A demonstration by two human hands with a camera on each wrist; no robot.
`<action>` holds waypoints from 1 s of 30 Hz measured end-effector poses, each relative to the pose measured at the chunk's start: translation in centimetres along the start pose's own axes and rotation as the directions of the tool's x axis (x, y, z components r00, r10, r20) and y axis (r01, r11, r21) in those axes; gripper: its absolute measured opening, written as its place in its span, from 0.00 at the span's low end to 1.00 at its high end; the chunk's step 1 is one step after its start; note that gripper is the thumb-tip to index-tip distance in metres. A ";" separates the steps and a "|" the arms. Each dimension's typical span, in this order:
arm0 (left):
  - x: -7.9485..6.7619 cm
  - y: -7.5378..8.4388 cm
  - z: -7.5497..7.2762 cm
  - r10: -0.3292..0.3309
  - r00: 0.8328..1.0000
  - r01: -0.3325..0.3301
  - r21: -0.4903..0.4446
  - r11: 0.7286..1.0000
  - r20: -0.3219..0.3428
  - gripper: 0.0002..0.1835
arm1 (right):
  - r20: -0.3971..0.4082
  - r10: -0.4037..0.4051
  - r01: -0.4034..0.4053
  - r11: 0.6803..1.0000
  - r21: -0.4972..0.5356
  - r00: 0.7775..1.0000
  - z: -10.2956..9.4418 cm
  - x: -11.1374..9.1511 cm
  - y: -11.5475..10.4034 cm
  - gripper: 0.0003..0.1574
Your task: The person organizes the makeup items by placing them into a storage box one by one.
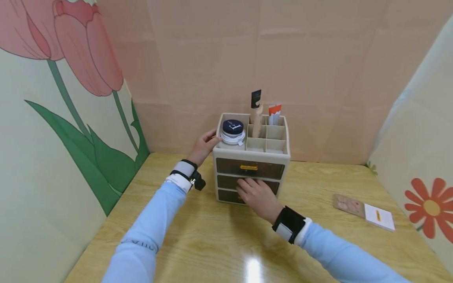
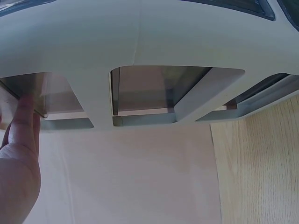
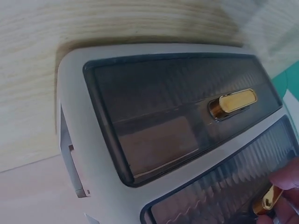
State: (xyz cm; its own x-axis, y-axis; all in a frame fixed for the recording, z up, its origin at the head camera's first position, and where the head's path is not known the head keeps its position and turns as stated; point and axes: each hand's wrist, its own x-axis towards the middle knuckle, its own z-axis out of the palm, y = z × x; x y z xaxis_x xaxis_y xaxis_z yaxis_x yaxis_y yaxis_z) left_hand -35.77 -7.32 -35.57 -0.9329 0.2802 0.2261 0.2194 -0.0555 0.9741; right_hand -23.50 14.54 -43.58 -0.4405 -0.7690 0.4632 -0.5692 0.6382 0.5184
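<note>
A cream drawer organizer (image 1: 252,154) with three dark see-through drawers stands on the table. My left hand (image 1: 204,146) rests against its upper left side; in the left wrist view the finger (image 2: 23,123) looks straight and reaches a side opening. At the front, my right hand (image 1: 260,197) covers part of the middle drawer (image 1: 226,182). In the right wrist view its fingers (image 3: 286,176) pinch that drawer's gold handle (image 3: 267,201). The bottom drawer's gold handle (image 3: 237,100) is untouched. All drawers look closed.
On top sit a dark blue round case (image 1: 232,126) over a white round item (image 1: 233,138), a beige tube (image 1: 257,122) with black end, and an orange-and-white packet (image 1: 274,114). A brown-and-white flat case (image 1: 379,217) lies at right. Papered walls (image 1: 301,51) enclose the table (image 1: 212,243).
</note>
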 end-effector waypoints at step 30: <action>0.1 -0.2 -0.1 0.022 1.000 -0.022 -0.005 1.000 0.015 0.27 | 0.042 -0.045 0.044 0.999 0.014 0.998 5.4 -2.3 -3.6 0.14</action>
State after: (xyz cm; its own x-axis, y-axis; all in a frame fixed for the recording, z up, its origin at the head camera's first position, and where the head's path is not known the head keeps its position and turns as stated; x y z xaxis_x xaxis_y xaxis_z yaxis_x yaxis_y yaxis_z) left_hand -35.91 -7.35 -35.71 -0.9235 0.2930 0.2475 0.2387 -0.0660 0.9688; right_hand -24.21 13.80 -50.42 -0.4436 -0.7977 0.4085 -0.5976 0.6030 0.5285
